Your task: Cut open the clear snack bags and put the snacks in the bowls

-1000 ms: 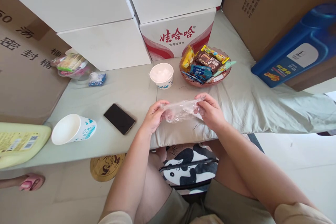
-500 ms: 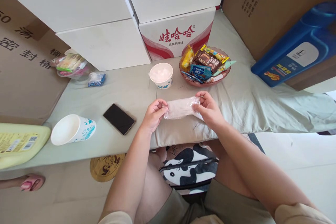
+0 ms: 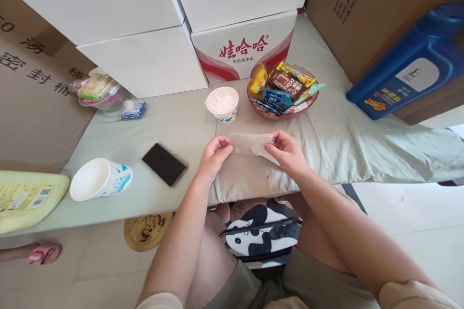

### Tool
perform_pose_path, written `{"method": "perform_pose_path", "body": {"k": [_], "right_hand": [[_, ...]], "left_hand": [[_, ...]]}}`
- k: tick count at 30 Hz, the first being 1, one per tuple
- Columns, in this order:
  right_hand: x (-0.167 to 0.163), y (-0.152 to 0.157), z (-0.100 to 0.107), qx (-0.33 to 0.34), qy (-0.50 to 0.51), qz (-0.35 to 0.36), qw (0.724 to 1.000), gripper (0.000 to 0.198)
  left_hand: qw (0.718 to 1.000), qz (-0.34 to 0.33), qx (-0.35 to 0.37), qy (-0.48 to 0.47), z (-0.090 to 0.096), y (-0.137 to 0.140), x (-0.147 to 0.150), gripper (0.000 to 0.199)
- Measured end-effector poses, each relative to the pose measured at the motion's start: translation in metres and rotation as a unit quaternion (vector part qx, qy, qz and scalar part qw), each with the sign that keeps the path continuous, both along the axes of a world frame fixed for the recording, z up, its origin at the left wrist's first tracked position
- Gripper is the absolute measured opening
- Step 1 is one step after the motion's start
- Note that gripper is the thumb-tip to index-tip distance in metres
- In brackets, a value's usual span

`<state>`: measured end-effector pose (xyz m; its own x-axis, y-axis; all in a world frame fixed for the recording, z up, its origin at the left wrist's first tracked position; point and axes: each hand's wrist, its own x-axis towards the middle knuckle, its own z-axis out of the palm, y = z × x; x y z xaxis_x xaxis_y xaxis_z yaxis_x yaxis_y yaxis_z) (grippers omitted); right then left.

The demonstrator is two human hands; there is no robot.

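Note:
Over the front of the cloth-covered surface I hold a translucent, whitish plastic packet (image 3: 252, 143), thin and crinkled; its contents cannot be made out. My left hand (image 3: 216, 154) is closed in a pinch at the packet's left end. Thumb and fingers of my right hand (image 3: 288, 153) grip its right end. Just beyond my hands stands an upright paper cup (image 3: 227, 117) with a blue pattern and pale, clear plastic-like material inside. Right of that cup is a reddish scalloped bowl (image 3: 290, 115) filled with wrapped snacks.
A phone (image 3: 165, 164) and a tipped paper cup (image 3: 119, 178) lie to the left, near a yellow-green jug (image 3: 32, 198). White boxes (image 3: 134, 63) stand behind. A large blue bottle (image 3: 409, 67) leans at the right beside a brown carton (image 3: 362, 5).
The packet has tilted between my hands and now looks flatter and thinner. My left fingertips have shifted slightly at its left end. The surrounding things have stayed in place.

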<state>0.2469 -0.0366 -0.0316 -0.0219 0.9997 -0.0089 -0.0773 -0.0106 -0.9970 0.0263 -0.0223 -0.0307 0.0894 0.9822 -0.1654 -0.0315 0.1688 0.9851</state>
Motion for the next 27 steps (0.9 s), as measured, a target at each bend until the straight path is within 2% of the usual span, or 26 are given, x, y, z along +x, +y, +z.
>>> {"method": "perform_pose_path", "body": {"k": [3,5,8,13,16,19,21,24,25,27], "right_hand": [[0.000,-0.002,-0.001,0.024,-0.045,0.085,0.995,0.024],[-0.001,-0.004,0.000,0.039,-0.059,0.143,0.987,0.024],[-0.002,-0.006,0.004,0.048,-0.066,0.199,0.977,0.022],[-0.005,-0.010,0.007,0.042,-0.059,0.236,0.969,0.023],[-0.010,-0.013,0.006,0.023,-0.035,0.241,0.970,0.027],[-0.012,-0.014,0.004,0.006,-0.004,0.227,0.974,0.029],[-0.012,-0.012,0.002,0.008,0.000,0.170,0.985,0.029],[-0.011,-0.010,0.000,0.036,-0.019,0.057,0.998,0.033],[-0.011,-0.010,-0.001,0.042,-0.018,0.052,0.998,0.039],[-0.014,-0.010,-0.002,0.035,-0.003,0.101,0.994,0.057]], "left_hand": [[0.995,-0.093,-0.022,-0.006,0.003,-0.003,0.002,0.037],[0.991,-0.128,-0.027,-0.009,0.004,-0.005,0.002,0.045],[0.989,-0.146,-0.031,-0.011,0.004,-0.005,0.003,0.050],[0.984,-0.174,-0.034,-0.021,0.006,-0.009,0.008,0.051],[0.984,-0.174,-0.024,-0.010,0.008,-0.011,0.014,0.044],[0.992,-0.126,0.011,-0.011,0.010,-0.011,0.017,0.041],[0.995,-0.095,0.020,-0.035,0.010,-0.010,0.016,0.041],[0.993,-0.089,-0.013,-0.071,0.009,-0.010,0.014,0.045],[0.993,-0.094,-0.022,-0.072,0.008,-0.011,0.014,0.046],[0.994,-0.100,-0.020,-0.046,0.006,-0.012,0.015,0.048]]}}
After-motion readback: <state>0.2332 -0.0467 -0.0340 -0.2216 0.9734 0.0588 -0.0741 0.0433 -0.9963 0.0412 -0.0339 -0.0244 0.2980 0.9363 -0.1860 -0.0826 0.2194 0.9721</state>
